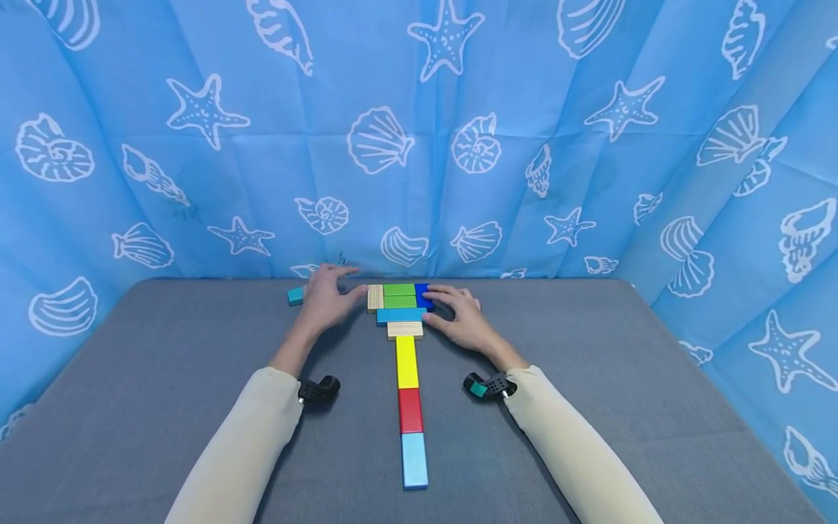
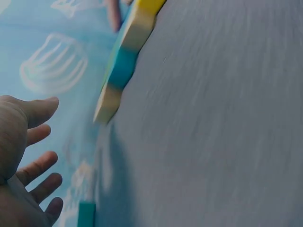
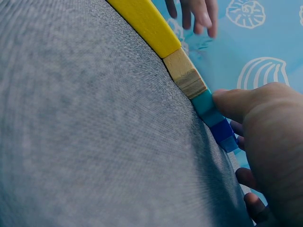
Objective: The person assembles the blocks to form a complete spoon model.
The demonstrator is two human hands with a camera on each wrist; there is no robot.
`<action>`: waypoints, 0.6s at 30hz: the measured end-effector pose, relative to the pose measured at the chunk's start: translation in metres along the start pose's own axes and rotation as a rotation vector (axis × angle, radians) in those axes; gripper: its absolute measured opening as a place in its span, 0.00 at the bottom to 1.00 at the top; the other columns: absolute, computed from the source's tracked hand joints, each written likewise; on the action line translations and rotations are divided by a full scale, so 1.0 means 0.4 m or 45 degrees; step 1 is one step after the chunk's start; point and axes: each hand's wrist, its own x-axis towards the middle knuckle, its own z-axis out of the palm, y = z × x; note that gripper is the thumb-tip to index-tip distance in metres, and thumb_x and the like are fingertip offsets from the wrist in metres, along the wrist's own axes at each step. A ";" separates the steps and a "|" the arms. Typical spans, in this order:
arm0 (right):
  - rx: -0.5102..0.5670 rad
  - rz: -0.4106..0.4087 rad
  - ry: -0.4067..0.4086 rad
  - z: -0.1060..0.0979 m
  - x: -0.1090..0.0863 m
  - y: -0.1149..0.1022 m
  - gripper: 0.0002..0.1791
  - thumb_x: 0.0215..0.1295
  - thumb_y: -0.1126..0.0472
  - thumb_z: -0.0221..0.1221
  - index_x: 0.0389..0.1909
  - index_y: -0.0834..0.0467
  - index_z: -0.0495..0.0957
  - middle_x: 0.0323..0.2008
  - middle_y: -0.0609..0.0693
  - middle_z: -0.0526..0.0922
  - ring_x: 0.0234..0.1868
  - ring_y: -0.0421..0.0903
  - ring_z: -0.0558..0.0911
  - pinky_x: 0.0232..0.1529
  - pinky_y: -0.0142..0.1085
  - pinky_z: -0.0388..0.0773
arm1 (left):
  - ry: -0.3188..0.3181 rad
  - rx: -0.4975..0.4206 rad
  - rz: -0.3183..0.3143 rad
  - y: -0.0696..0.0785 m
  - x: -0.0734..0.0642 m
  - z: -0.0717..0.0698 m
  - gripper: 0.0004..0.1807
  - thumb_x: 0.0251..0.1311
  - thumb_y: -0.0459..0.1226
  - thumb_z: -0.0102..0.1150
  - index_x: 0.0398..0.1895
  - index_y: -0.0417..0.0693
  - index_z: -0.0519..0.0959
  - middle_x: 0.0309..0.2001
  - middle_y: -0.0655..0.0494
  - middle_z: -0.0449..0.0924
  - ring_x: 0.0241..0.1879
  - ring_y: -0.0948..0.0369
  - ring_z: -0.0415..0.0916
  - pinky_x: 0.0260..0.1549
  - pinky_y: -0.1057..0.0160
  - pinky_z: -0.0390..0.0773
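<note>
Flat wooden blocks form a figure on the grey table. Across its top lie a plain wood block [image 1: 375, 298], two green blocks [image 1: 399, 290] and a dark blue block [image 1: 422, 297]. Below come a blue block [image 1: 401, 315], another plain wood block [image 1: 404, 330], and a column of yellow [image 1: 406, 362], red [image 1: 410, 410] and light blue [image 1: 414, 460] blocks. My right hand [image 1: 461, 314] touches the row's right side, thumb at the blue block's end, fingertips at the dark blue block. My left hand [image 1: 324, 298] hovers empty with spread fingers, between the row and a loose teal block [image 1: 296, 295].
The grey cloth-covered table [image 1: 164, 407] ends at a blue curtain [image 1: 275, 160] printed with shells and starfish, close behind the top row. Each wrist wears a black strap with a camera mount, the left strap [image 1: 319, 390] and the right strap [image 1: 487, 386].
</note>
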 end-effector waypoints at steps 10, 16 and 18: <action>-0.011 0.004 -0.004 0.002 0.001 0.002 0.28 0.70 0.51 0.63 0.67 0.56 0.76 0.72 0.54 0.69 0.69 0.57 0.63 0.63 0.57 0.57 | 0.103 0.000 -0.046 -0.119 -0.025 -0.105 0.28 0.69 0.45 0.62 0.67 0.40 0.75 0.67 0.32 0.64 0.68 0.35 0.57 0.61 0.29 0.52; -0.011 -0.005 0.003 0.002 0.000 0.005 0.27 0.70 0.51 0.63 0.67 0.56 0.76 0.72 0.54 0.69 0.69 0.57 0.64 0.63 0.57 0.57 | 0.043 0.067 -0.102 -0.174 -0.041 -0.134 0.32 0.70 0.49 0.61 0.69 0.40 0.72 0.68 0.30 0.62 0.67 0.32 0.57 0.59 0.28 0.53; -0.012 -0.006 0.001 0.002 0.001 0.005 0.27 0.70 0.51 0.63 0.67 0.56 0.76 0.72 0.54 0.69 0.69 0.57 0.64 0.63 0.57 0.57 | 0.014 0.086 -0.134 -0.183 -0.043 -0.139 0.32 0.69 0.49 0.61 0.69 0.39 0.72 0.68 0.29 0.62 0.67 0.31 0.56 0.59 0.28 0.54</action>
